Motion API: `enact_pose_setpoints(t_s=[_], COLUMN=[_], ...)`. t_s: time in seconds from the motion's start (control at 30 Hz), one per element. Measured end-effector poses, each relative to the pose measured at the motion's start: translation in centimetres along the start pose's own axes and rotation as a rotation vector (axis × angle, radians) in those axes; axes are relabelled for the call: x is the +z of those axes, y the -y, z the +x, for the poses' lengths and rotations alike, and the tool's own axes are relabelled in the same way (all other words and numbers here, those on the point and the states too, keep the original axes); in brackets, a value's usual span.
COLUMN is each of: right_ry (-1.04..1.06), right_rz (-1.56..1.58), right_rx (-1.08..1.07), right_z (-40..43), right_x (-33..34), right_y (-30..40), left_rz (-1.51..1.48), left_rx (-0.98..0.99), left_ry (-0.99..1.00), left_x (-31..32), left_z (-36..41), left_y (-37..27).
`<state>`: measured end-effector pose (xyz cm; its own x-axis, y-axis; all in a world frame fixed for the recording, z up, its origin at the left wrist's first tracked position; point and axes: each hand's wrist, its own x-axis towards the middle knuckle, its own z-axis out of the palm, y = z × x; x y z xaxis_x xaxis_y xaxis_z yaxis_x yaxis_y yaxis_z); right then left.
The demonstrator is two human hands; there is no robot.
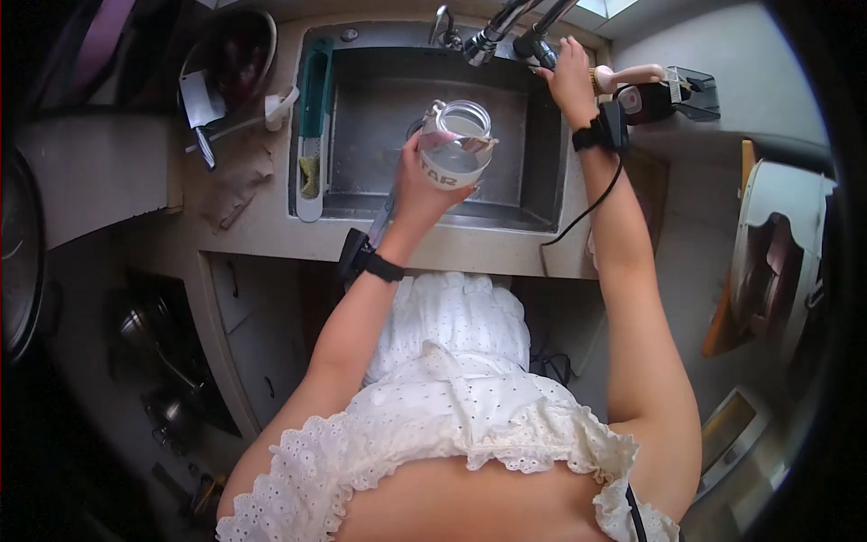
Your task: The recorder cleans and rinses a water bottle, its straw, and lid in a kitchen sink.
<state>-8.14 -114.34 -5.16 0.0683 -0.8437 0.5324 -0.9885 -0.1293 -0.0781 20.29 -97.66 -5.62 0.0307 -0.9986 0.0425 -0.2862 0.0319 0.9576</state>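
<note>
My left hand is wrapped around a clear glass jar with an open mouth, a ribbon and cord at its neck, and a pale band bearing writing. The jar is over the stainless-steel sink. At the sink's back right, my right hand is at the dark base of the faucet; its fingers partly hide the contact, so whether they grip it cannot be told. The faucet's chrome spray head hangs over the sink's back edge, with no water visible from it.
A green and white rack holding a sponge lies along the sink's left side. Farther left, a cleaver rests by a large bowl. A pink-handled brush lies right of my right hand, beside a dark cable.
</note>
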Motion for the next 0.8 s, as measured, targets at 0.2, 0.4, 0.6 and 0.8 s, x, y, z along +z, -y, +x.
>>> enact_pose_setpoints(t_s=[0.2,0.4,0.6,0.8], right_ry=[0.627,0.641,0.43,0.486], right_rz=[-0.254,-0.246,-0.253,0.975], right_rx=[-0.07,-0.099,-0.103,0.46], right_z=[1.9,1.2,0.4,0.4], right_x=[1.8,2.6,0.3,-1.4], right_y=[-1.4,-2.8,-0.2,6.5], left_rz=[-0.043,-0.055,-0.078,-0.104], left_rx=[-0.117,-0.269,-0.299,-0.23], left_ry=[0.012,0.069,0.037,-0.038], left_x=[3.0,3.3,3.8,3.4], left_z=[1.6,3.0,4.3,5.6], left_y=[1.8,1.6,2.9,5.5])
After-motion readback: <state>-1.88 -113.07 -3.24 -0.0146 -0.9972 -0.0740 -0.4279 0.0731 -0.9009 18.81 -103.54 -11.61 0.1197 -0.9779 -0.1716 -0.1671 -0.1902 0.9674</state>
